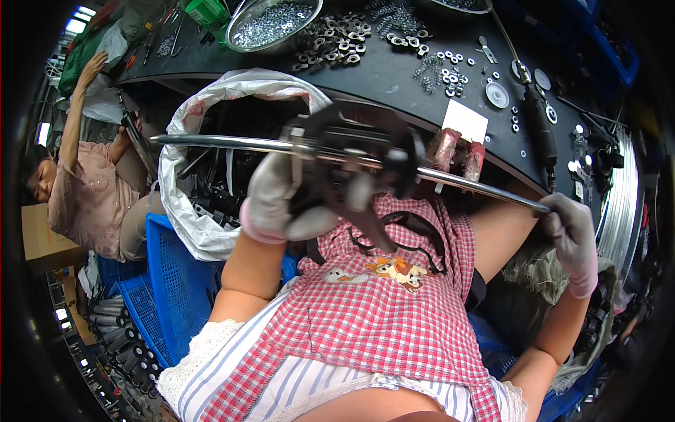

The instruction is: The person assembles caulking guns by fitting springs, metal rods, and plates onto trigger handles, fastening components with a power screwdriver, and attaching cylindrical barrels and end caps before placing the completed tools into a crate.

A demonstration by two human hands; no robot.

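Note:
In front of my chest is a black part with a round housing, blurred by motion. A long shiny metal rod passes through or along it; exactly how they join is hidden. My left hand, in a grey-white glove, is closed around the near left side of the black part. My right hand, gloved too, pinches the rod's right end. The rod's pointed left end sticks out over an open white sack with dark parts inside.
On the black workbench are a metal bowl of small parts, springs, washers and metal links. A handheld power driver hangs at its right. A blue crate is on my left. Beyond the sack sits another person, one arm raised.

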